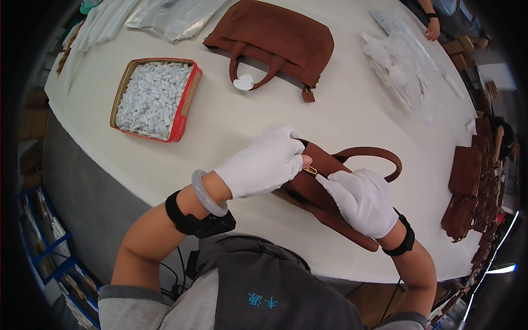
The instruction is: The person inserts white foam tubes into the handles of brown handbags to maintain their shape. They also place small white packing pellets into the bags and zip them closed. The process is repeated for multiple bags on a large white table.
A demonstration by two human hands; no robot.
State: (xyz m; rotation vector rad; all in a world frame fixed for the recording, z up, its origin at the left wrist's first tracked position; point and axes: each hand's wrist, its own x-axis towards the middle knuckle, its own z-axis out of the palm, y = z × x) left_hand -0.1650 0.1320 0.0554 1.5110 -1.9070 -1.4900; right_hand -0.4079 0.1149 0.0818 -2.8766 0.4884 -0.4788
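My left hand [264, 162], in a white glove with a bare thumb tip showing, is closed on the upper edge of a brown bag [319, 206] beside its gold zipper pull [310, 170]. My right hand [360, 201], also gloved in white, has its fingers bent against the bag just right of that pull; the bag hides part of what they grip. A brown handle [393, 162] loops out behind my right hand. The bag lies tilted at the near part of the white table [143, 165].
A second brown bag [275, 36] with a white heart tag lies beyond. A red tin [148, 99] of small white pieces sits left. Plastic sheets [165, 16] and wrapping [407, 77] lie behind. Brown bags [462, 181] pile at the right edge; other people [432, 27] stand around.
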